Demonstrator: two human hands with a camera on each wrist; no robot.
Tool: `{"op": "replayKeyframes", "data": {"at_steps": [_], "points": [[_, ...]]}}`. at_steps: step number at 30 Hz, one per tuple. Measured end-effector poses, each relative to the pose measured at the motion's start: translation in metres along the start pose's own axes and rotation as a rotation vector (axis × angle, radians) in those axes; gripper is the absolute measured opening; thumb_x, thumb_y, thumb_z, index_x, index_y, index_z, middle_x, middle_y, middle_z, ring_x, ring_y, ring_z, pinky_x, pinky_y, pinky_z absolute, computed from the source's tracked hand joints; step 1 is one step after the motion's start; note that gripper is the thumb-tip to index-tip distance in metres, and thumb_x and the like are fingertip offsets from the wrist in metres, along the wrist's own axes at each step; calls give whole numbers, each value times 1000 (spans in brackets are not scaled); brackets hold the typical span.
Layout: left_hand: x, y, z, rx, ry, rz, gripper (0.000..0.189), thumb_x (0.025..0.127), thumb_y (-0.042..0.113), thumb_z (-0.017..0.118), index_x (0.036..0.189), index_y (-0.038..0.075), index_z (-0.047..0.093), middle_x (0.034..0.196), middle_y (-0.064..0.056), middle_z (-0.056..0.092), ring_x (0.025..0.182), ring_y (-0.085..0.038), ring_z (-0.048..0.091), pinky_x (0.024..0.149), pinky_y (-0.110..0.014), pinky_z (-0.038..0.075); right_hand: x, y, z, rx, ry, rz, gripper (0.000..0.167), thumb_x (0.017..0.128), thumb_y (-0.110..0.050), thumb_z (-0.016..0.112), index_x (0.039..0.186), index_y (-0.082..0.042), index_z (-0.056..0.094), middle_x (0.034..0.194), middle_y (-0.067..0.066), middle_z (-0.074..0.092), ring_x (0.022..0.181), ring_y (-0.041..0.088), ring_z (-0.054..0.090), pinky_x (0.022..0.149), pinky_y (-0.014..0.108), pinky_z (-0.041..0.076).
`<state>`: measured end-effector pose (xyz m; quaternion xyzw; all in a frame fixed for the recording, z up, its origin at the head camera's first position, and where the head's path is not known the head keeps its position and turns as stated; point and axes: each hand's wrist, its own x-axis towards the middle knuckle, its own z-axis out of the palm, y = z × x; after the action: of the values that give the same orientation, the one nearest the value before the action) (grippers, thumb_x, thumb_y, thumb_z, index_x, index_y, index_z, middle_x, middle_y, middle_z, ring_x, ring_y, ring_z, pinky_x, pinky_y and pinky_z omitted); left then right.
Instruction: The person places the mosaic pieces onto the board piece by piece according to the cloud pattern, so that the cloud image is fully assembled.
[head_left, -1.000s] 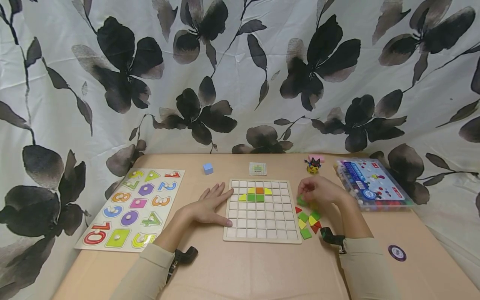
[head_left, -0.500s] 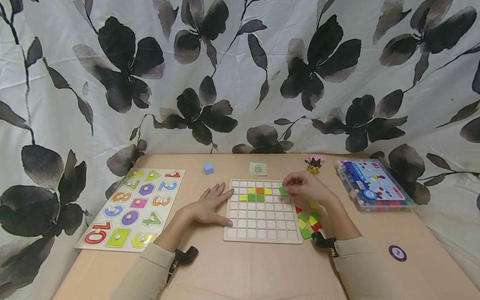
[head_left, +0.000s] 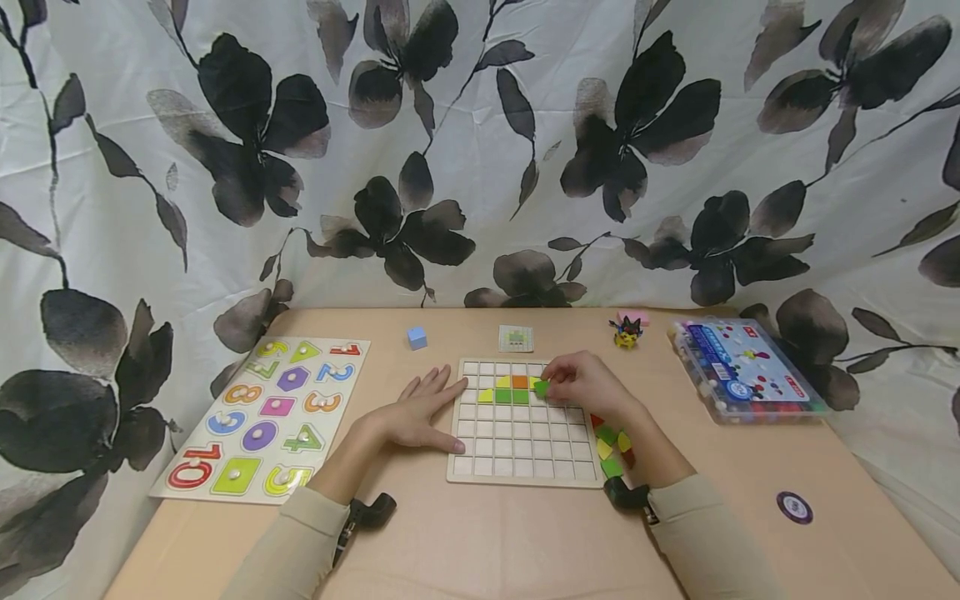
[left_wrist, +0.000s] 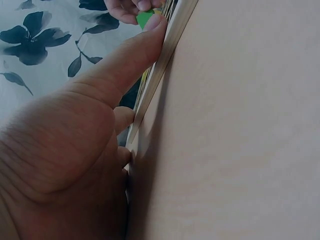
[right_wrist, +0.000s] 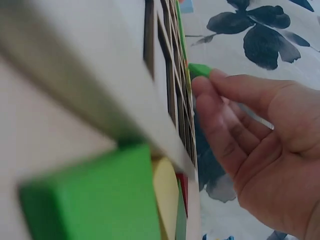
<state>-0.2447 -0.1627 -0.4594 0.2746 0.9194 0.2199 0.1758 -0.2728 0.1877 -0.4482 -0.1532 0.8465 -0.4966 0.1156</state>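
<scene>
A pale wooden grid board (head_left: 525, 450) lies mid-table. Yellow, orange and green tiles (head_left: 512, 397) fill several squares in its upper rows. My right hand (head_left: 587, 385) pinches a green tile (head_left: 541, 388) between thumb and fingertips, close over the board beside the green row; the right wrist view shows the same green tile (right_wrist: 200, 70) at the fingertips. My left hand (head_left: 411, 418) rests at the board's left edge with fingers spread, its thumb (left_wrist: 145, 42) on the rim. Right of the board lies a loose pile of green, yellow and red tiles (head_left: 612, 467), partly hidden by my right arm.
At the left is a number-and-shape puzzle board (head_left: 247, 408). Behind the grid stand a blue cube (head_left: 416, 337), a small pattern card (head_left: 516, 337) and a yellow-and-black figurine (head_left: 626, 332). A clear plastic case (head_left: 750, 367) and a round dark disc (head_left: 794, 506) lie right.
My right hand has picked a green tile from the pile and carried it left over the board, to the end of the green row. The left hand has stayed in place.
</scene>
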Motion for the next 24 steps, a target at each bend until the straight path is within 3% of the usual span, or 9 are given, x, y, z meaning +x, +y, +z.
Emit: {"op": "replayKeyframes", "data": {"at_steps": [7, 11, 24], "points": [[1, -1, 1, 1, 1, 0, 115, 81, 69, 76, 169, 22, 18, 176, -16, -5, 163, -36, -9, 130, -59, -5, 4, 2, 6, -124, -34, -74, 16, 89, -3, 79, 104, -4, 77, 84, 6, 70, 73, 19, 65, 65, 26, 56], [1, -2, 2, -2, 1, -2, 114, 82, 68, 76, 169, 22, 18, 175, -17, -5, 163, -36, -9, 130, -59, -5, 4, 1, 7, -181, -45, -111, 15, 88, -3, 80, 102, -3, 77, 84, 3, 71, 76, 17, 63, 69, 25, 53], [1, 0, 1, 0, -1, -7, 114, 82, 68, 77, 168, 22, 18, 176, -17, -5, 163, -36, -8, 130, -59, -5, 4, 0, 8, -306, -64, -90, 16, 90, -8, 80, 106, -6, 79, 91, 0, 72, 82, 16, 58, 74, 27, 50]]}}
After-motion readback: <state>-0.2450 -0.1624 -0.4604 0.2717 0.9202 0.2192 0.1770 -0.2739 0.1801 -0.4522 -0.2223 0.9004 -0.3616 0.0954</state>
